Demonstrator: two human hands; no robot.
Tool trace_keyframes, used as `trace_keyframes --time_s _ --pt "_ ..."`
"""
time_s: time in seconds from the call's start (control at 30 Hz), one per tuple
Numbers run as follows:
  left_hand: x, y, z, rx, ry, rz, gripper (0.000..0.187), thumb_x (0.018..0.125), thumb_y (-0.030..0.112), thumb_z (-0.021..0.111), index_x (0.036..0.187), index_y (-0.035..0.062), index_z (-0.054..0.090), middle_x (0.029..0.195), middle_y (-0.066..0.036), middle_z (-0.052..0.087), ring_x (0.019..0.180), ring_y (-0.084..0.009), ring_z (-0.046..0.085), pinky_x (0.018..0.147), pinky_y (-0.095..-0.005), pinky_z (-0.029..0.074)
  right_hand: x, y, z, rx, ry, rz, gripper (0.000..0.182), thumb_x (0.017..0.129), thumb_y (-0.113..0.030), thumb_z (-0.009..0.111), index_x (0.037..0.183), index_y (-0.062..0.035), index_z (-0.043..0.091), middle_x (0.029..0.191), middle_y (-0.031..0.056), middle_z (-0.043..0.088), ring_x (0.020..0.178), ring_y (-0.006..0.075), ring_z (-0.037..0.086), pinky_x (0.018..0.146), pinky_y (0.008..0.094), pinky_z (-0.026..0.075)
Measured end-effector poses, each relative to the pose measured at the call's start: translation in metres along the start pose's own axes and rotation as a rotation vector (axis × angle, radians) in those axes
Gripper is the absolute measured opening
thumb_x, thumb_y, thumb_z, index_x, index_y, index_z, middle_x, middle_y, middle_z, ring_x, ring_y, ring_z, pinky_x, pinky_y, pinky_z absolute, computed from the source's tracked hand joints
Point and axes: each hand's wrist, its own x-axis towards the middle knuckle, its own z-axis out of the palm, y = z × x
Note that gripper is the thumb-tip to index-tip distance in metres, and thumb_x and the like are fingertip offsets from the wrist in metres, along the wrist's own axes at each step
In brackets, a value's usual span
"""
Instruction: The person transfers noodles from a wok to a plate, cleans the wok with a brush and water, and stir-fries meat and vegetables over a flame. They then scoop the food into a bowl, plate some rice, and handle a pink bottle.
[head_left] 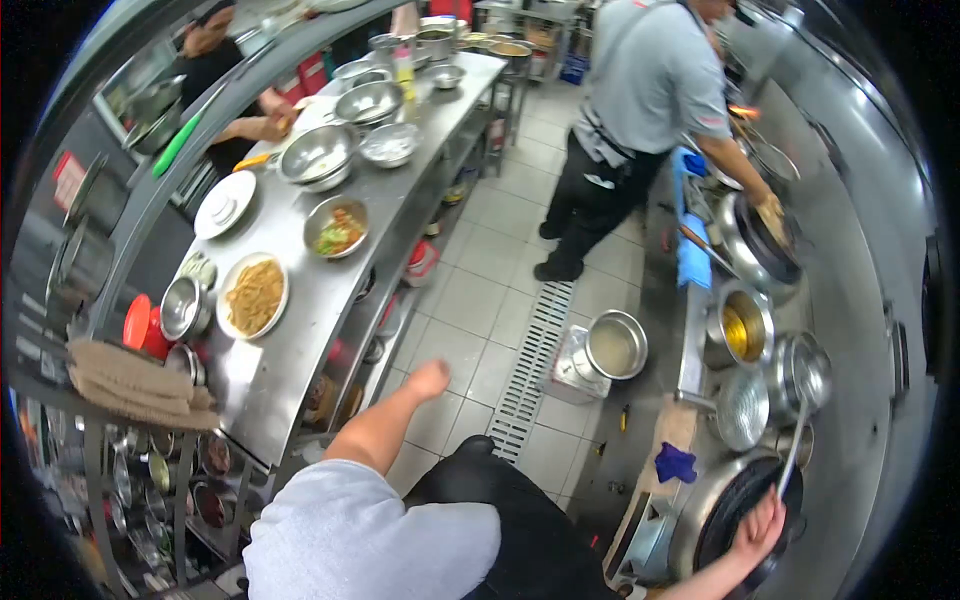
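My right hand (762, 525) is closed around the long handle of a ladle (797, 455), above a dark wok (725, 515) on the stove at lower right. The ladle's far end reaches into a metal pot (812, 372), where its bowl is hard to make out. My left hand (430, 380) hangs over the tiled floor between counter and stove, its fingers curled in, with nothing visible in them. Beside the pot lies a perforated strainer (741, 408). A purple cloth (675, 463) rests on the stove's front edge, left of the wok.
A steel counter (330, 345) on the left holds a plate of noodles (256, 296), a bowl of food (337, 228) and several metal bowls. A co-worker (650, 90) stands at the farther wok. A pot of cloudy liquid (615, 345) stands low beside the floor drain (530, 370).
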Motion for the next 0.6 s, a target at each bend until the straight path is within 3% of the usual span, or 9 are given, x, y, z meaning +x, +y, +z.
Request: trace_keyframes --time_s 0.03,0.07,0.13,0.2,0.27,0.6 --pt "0.004 0.023 -0.029 -0.163 0.189 -0.057 0.030 0.088 0.024 0.049 0.102 0.0005 0.062 0.098 -0.023 0.065 0.096 -0.0411 0.061 0.084 -0.0464 0.048 -0.026 0.002 0.008 0.028 0.163 -0.054 0.031 0.098 -0.019 0.039 0.102 0.0070 0.056 0.052 -0.0025 0.032 0.035 0.0060 0.028 0.029 0.0221 0.023" --pt "0.014 0.028 -0.048 -0.275 0.424 0.029 0.025 0.090 0.023 0.052 0.098 0.0010 0.061 0.092 -0.021 0.066 0.091 -0.0370 0.063 0.081 -0.0431 0.050 -0.047 -0.002 -0.008 0.019 0.181 -0.095 0.031 0.098 -0.018 0.041 0.107 0.0080 0.055 0.055 -0.0008 0.035 0.035 0.0065 0.028 0.030 0.0221 0.022" --pt "0.051 0.009 -0.088 -0.490 0.663 0.084 0.020 0.090 0.020 0.054 0.092 0.0018 0.060 0.085 -0.015 0.066 0.076 -0.0267 0.064 0.071 -0.0370 0.052 -0.048 -0.002 -0.012 -0.060 0.202 -0.085 0.030 0.098 -0.018 0.041 0.106 0.0074 0.055 0.055 -0.0008 0.035 0.035 0.0066 0.028 0.030 0.0222 0.022" --pt "0.048 0.017 -0.138 -0.892 0.770 -0.083 0.018 0.091 0.021 0.055 0.092 0.0032 0.059 0.080 -0.010 0.064 0.063 -0.0177 0.060 0.061 -0.0310 0.050 -0.046 -0.006 -0.014 -0.199 0.253 -0.062 0.028 0.098 -0.018 0.042 0.103 0.0062 0.055 0.054 -0.0008 0.035 0.035 0.0068 0.028 0.030 0.0224 0.022" --pt "0.039 0.015 -0.171 -1.206 0.835 -0.241 0.018 0.092 0.021 0.054 0.095 0.0034 0.057 0.078 -0.008 0.063 0.059 -0.0140 0.058 0.055 -0.0281 0.047 -0.047 -0.010 -0.019 -0.328 0.306 -0.056 0.027 0.097 -0.019 0.042 0.100 0.0050 0.055 0.053 -0.0009 0.035 0.035 0.0070 0.028 0.030 0.0226 0.022" --pt "0.032 -0.039 -0.199 -1.318 0.832 -0.350 0.031 0.094 0.033 0.050 0.097 0.0024 0.053 0.076 -0.008 0.060 0.056 -0.0148 0.056 0.047 -0.0280 0.044 -0.048 -0.008 -0.064 -0.875 0.606 -0.099 0.024 0.096 -0.020 0.045 0.086 -0.0010 0.055 0.051 -0.0011 0.035 0.034 0.0078 0.029 0.030 0.0235 0.022"
